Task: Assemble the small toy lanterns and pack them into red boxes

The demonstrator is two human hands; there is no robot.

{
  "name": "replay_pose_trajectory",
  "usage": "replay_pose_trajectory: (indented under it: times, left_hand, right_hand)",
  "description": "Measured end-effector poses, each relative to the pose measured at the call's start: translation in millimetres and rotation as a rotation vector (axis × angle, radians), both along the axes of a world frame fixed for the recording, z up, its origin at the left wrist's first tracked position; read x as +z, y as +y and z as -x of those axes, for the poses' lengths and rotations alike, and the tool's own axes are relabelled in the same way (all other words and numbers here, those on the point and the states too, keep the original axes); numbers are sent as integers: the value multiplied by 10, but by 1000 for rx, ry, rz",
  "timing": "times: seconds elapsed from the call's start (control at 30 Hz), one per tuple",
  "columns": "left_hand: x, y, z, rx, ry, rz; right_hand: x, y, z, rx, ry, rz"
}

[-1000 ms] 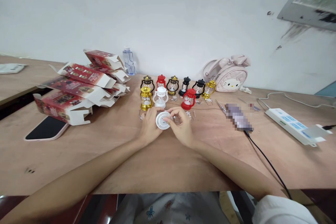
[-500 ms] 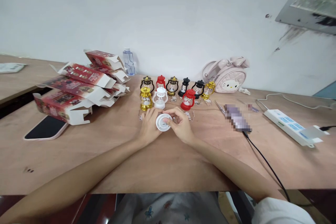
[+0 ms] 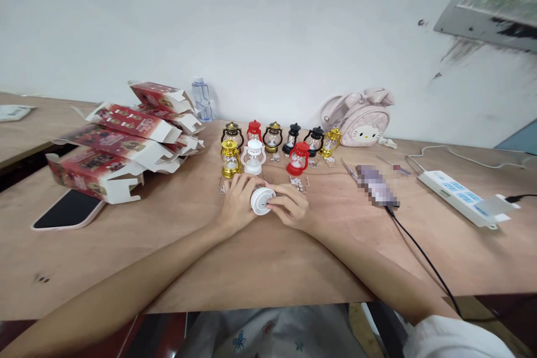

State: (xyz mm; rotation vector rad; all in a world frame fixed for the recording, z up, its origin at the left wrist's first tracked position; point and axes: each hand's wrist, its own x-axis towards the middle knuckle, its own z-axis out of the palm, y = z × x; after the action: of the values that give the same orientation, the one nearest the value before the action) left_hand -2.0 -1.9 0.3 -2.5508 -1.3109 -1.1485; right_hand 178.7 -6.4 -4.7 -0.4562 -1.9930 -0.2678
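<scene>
A white lantern lies tipped between my hands, its round base facing me; its upper part is hidden behind my fingers. My left hand is wrapped round its left side. From the right, my right hand has thumb and fingertips closed at the rim of the base. Just beyond my hands stand a gold lantern, another white lantern and a red lantern. Behind them is a row of several more, among them a black lantern.
Red-and-white cardboard boxes are piled at left beside a phone. A water bottle and a pink bag stand by the wall. To the right lie a blurred-out phone with a black cable and a power strip.
My right thumb has shifted from the middle of the base to its right edge, and the fingers have straightened somewhat. The whole view has shifted slightly.
</scene>
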Motion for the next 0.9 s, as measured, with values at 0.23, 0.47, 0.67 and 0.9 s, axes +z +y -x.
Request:
replay_pose_trajectory:
  times: [0.23,0.47,0.67,0.9]
  left_hand:
    - [-24,34,34,-106,-11,-167]
    - [-73,59,47,-71,16,-136]
    - [-34,40,36,-100,26,-145]
    - [12,29,8,-14,-46,-3]
  right_hand:
    - [68,-54,-74,-151,-255,-331]
    - [29,-61,-108,-157,-279,-338]
    - [-52,-8,-97,-49,-144,-95]
    - [-79,141,-137,-373,41,270]
